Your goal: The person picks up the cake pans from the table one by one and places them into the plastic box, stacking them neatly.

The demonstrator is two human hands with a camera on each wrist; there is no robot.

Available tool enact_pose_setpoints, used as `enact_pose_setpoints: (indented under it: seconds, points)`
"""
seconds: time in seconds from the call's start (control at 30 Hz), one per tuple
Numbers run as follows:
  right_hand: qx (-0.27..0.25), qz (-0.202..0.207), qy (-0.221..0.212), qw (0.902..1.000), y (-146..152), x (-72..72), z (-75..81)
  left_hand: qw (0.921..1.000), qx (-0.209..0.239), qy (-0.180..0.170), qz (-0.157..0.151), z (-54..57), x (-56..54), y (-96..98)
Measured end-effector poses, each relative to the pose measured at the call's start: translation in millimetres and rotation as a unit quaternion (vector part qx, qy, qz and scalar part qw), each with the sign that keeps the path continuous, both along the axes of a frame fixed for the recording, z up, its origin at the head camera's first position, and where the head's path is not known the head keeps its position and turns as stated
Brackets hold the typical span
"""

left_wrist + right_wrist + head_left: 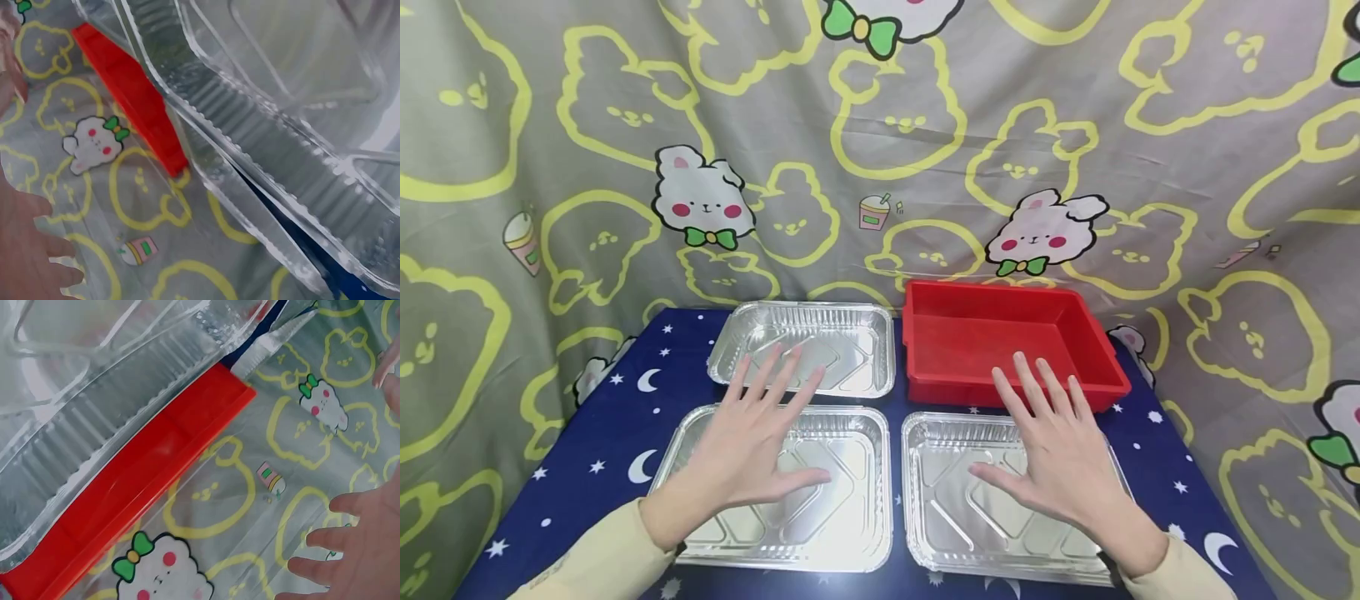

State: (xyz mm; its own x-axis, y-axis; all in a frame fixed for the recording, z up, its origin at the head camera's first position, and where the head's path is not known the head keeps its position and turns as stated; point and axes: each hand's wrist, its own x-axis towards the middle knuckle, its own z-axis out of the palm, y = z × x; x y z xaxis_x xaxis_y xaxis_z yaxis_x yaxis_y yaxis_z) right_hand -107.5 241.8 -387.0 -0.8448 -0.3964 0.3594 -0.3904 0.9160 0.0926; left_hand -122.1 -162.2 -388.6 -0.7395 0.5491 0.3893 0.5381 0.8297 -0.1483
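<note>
With fingers spread and nothing in it, my left hand (747,450) hovers over the front left foil tray (842,533). Its fingertips overlap the back left foil tray (857,367) in the head view. My right hand (1063,458) is likewise spread and holds nothing, over the front right foil tray (955,533). Its fingertips overlap the near wall of the red plastic bin (940,387). All three foil trays and the bin look empty. At the edges of the wrist views, the left hand (25,244) and right hand (356,550) show straight, parted fingers.
A dark blue cloth with white moons and stars covers the table (602,425) under the trays and bin. Behind and at both sides hangs a grey curtain (805,108) printed with yellow outlines and white rabbits.
</note>
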Motion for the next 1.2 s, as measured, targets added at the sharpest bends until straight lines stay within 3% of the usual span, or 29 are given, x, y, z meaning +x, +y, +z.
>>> enact_pose_setpoints:
  seconds: [0.37,0.53,0.67,0.83,1.2]
  points:
    - [-0.045,-0.044,-0.009,0.998,27.5,4.7,9.9,0.9979,0.029,-0.033,0.048,1.1,8.0,-43.3]
    - [-0.063,-0.063,-0.024,0.9957,41.9,6.5,12.5,0.9931,0.046,-0.072,0.081,3.1,13.8,-61.6]
    - [-0.071,-0.077,-0.037,0.9938,56.0,2.2,11.7,0.9843,0.054,-0.123,0.114,4.2,17.7,-76.8]
    - [-0.094,-0.093,-0.062,0.9892,74.1,-3.4,10.0,0.9671,0.082,-0.184,0.155,1.7,21.8,-93.5]
    - [-0.181,-0.137,-0.132,0.965,110.6,-16.2,9.9,0.9463,0.163,-0.221,0.171,-10.7,26.9,-126.9]
